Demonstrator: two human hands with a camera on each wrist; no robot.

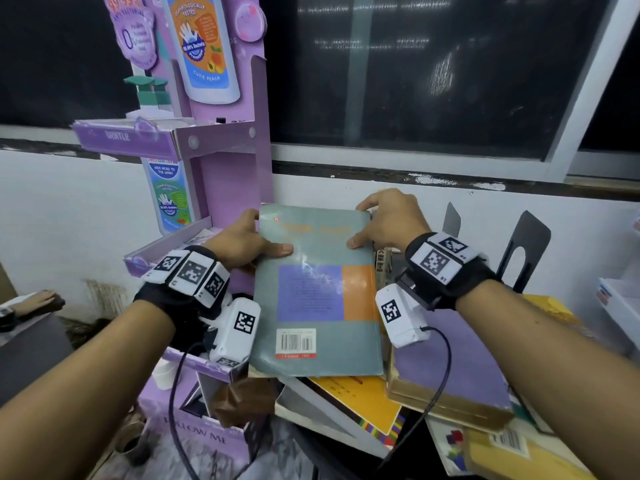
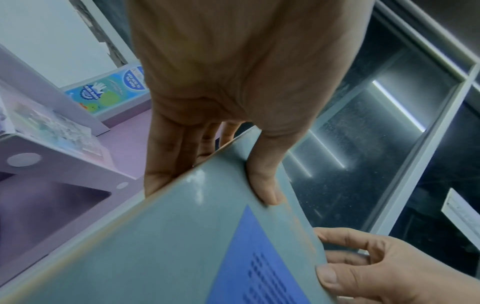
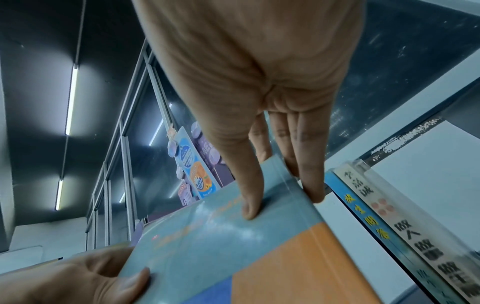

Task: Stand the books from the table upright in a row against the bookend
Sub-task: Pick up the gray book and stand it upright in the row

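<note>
A grey-green book (image 1: 313,292) with a blue and orange panel and a barcode is held up between both hands, back cover facing me. My left hand (image 1: 247,242) grips its upper left edge, thumb on the cover (image 2: 265,185), fingers behind. My right hand (image 1: 384,220) grips the upper right corner by the spine, thumb on the cover (image 3: 250,197). Right of it, two books (image 3: 389,222) stand upright with spines showing. A black metal bookend (image 1: 526,251) stands behind my right wrist. More books (image 1: 363,400) lie flat in a pile below.
A purple cardboard display stand (image 1: 214,140) with soap bottles rises close on the left. A white wall and dark window (image 1: 415,81) are behind. A purple-covered box (image 1: 460,368) and yellow packets (image 1: 519,455) lie at lower right. A white bin (image 1: 620,306) sits at far right.
</note>
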